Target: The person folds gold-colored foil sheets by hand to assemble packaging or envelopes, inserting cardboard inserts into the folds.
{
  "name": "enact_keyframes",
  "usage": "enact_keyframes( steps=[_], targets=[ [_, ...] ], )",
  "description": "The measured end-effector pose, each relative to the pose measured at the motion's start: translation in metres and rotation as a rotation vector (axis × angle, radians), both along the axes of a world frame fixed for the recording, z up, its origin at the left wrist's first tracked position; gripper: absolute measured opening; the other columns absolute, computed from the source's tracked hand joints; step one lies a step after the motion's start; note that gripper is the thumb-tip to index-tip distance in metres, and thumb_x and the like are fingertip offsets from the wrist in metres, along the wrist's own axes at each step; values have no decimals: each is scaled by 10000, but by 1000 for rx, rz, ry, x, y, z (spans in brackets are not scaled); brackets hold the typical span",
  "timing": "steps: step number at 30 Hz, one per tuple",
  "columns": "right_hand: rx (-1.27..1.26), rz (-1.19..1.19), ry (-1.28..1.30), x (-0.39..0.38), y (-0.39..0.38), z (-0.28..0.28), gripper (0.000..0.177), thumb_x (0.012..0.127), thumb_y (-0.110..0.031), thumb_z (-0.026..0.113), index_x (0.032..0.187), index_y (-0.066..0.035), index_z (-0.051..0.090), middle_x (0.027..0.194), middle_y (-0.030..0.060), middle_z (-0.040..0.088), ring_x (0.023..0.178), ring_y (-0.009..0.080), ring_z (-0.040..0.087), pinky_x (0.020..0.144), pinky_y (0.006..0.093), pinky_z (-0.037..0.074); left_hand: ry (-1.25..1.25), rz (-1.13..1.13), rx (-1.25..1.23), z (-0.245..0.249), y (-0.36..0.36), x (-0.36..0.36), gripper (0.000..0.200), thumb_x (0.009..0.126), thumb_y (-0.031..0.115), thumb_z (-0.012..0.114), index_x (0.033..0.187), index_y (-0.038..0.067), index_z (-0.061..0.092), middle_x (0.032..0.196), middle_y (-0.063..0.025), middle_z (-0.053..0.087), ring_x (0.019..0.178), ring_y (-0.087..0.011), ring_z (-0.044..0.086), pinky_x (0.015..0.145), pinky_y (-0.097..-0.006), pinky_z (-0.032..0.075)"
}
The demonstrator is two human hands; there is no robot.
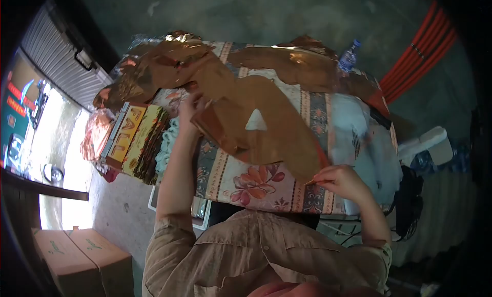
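A large brown foil sheet (287, 117), flat like a deflated balloon, spreads across the middle of the table with a white triangle (256, 120) on it. Its left side is folded over. My right hand (338, 182) pinches the sheet's lower right tip between thumb and fingers. My left hand (190, 106) is at the sheet's left edge, its fingers curled against the brown material and partly hidden. Left of that forearm lie a stack of boards with "FALL" lettering (132, 123) and a bundle of pale green cord (166, 145).
More crumpled brown foil (148, 66) covers the table's far left, and another piece (287, 66) lies along the far edge near a water bottle (349, 56). Clear plastic packets (353, 143) sit at right on the floral tablecloth (256, 186). Cardboard boxes (82, 256) stand on the floor at lower left.
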State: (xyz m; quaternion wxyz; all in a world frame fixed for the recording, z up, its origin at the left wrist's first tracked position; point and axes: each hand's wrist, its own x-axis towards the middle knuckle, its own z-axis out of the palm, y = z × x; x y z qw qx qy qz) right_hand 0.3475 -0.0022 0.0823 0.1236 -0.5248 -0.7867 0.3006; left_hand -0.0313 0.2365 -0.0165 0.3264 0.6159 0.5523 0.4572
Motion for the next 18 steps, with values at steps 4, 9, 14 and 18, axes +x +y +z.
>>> enact_keyframes(
  steps=[4, 9, 14, 18],
  targets=[
    [-85, 35, -107, 2, -15, -3, 293, 814, -262, 680, 1023, -56, 679, 967, 102, 678, 879, 303, 648, 758, 391, 506, -335, -255, -405, 40, -50, -14, 478, 977, 390, 463, 1303, 44, 515, 1195, -115, 595, 1007, -209, 602, 871, -306, 473],
    [-198, 111, -145, 2, -20, 2, 508, 797, -422, 696, 1169, -83, 635, 1012, 105, 678, 877, 289, 655, 742, 365, 506, -294, -296, -650, 73, -123, -30, 632, 931, 422, 555, 1436, 92, 367, 1252, -64, 531, 862, -134, 588, 645, -254, 513],
    [-335, 151, -156, 1, -19, 11, 633, 790, -532, 674, 1234, -89, 593, 923, 140, 675, 853, 307, 652, 730, 377, 499, -81, -398, -440, 88, -165, -44, 755, 828, 108, 683, 1469, 78, 284, 1283, -141, 526, 734, -117, 606, 487, -220, 462],
    [-311, 162, -151, 5, -18, 2, 615, 807, -531, 653, 1241, -101, 583, 884, 146, 673, 808, 311, 653, 699, 385, 494, 202, -256, -616, 89, -179, -62, 673, 802, 10, 664, 1408, 56, 374, 946, -58, 653, 567, -56, 541, 444, -200, 403]
  ],
)
